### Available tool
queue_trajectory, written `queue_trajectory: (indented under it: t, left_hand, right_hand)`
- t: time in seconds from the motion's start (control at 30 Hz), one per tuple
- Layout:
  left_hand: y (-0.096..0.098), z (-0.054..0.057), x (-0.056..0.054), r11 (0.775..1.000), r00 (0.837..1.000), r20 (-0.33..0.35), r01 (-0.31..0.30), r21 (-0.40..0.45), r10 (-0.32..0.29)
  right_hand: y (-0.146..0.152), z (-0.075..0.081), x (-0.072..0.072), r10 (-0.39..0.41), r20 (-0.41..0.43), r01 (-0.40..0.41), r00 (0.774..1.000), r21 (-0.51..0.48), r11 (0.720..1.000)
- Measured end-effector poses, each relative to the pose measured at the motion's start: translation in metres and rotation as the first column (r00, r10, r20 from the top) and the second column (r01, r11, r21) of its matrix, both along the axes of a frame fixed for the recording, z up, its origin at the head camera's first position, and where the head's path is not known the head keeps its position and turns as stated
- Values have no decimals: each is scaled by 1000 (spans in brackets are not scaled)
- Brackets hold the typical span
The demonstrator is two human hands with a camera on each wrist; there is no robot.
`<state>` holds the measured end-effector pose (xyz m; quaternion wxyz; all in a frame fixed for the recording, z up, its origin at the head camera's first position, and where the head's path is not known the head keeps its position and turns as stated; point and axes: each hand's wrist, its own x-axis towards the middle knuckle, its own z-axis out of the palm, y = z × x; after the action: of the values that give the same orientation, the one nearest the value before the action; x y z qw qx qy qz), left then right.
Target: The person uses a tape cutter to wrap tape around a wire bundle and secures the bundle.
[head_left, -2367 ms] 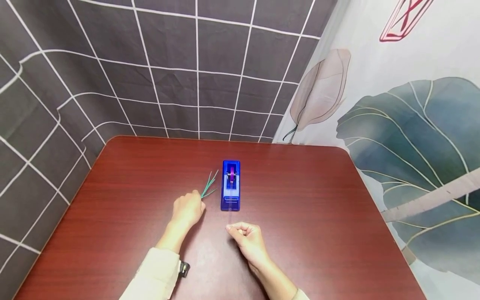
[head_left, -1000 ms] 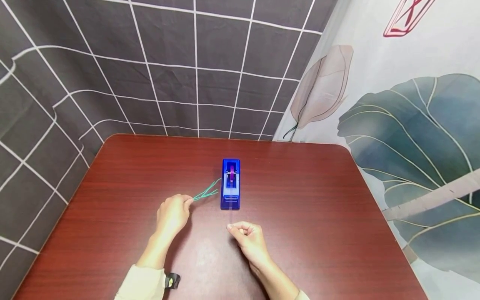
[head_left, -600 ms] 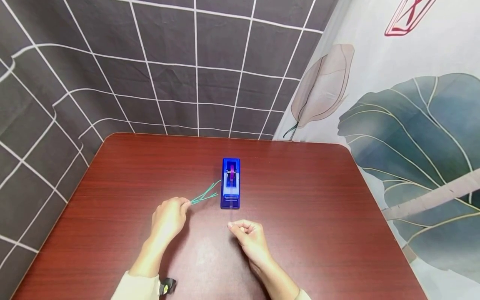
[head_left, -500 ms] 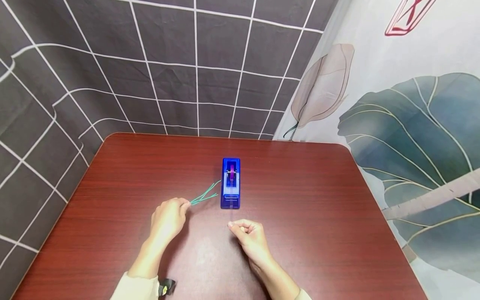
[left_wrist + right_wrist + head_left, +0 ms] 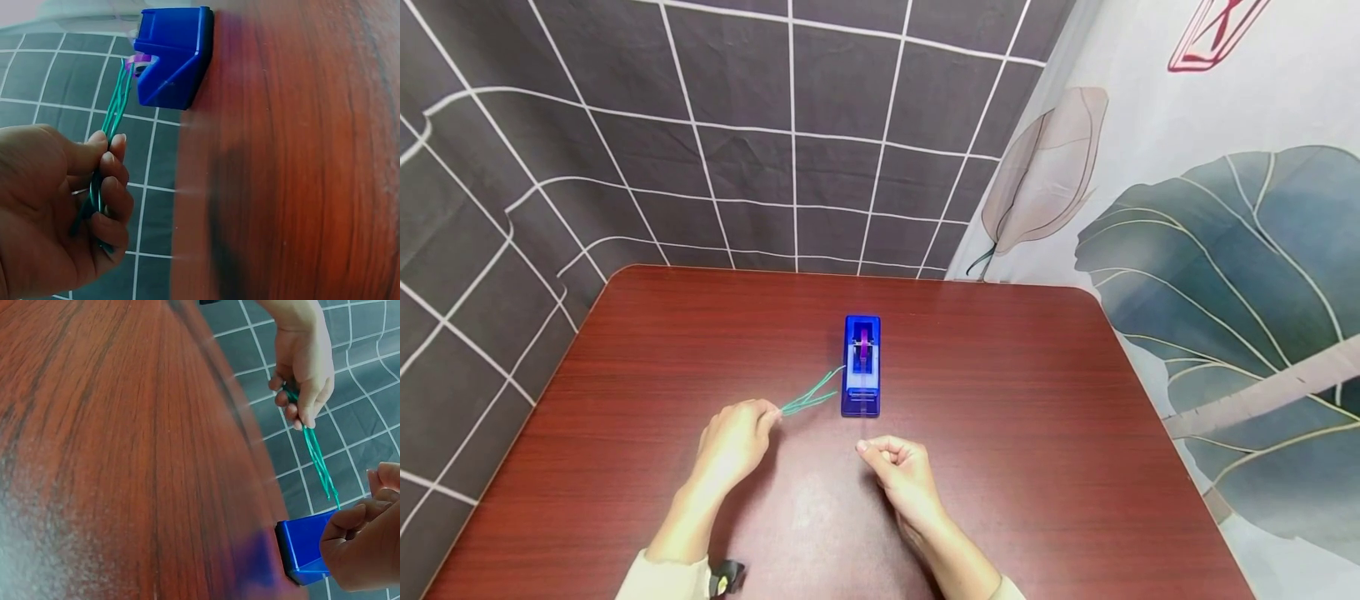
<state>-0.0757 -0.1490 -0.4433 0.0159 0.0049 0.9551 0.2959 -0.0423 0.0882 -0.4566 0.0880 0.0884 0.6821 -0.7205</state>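
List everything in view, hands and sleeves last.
tape dispenser: one, blue, on the table
tape roll: one, purple, inside the tape dispenser
tape strip: one, faint translucent, tape dispenser to right hand
wiry strands: several, green, in the left hand
table: one, red-brown, beneath
grid cloth: at least one, grey with white lines, behind
leaf-print cloth: one, mainly white, head view's right
black device: one, black, beside left sleeve
sleeves: two, cream, bottom edge
left hand: one, bare, left
right hand: one, bare, centre

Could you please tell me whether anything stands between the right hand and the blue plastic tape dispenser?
Nothing visible does, except the thin translucent tape strip running from the dispenser to the right hand. The thin green strands in the left hand are left of it.
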Motion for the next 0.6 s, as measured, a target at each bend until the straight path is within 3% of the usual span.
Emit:
queue_trajectory:
  t: [0.3, 0.6]
  left_hand:
    - [-1, 1, 6, 997, 996, -60, 73, -17, -73]
    - [-2, 5, 10, 995, 995, -5, 96, 2, -96]
  right_hand:
    - [0, 4, 0, -7, 20, 7, 1000, -23, 1000]
    - [-1, 7, -1, -3, 23, 3, 1000, -18, 1000]
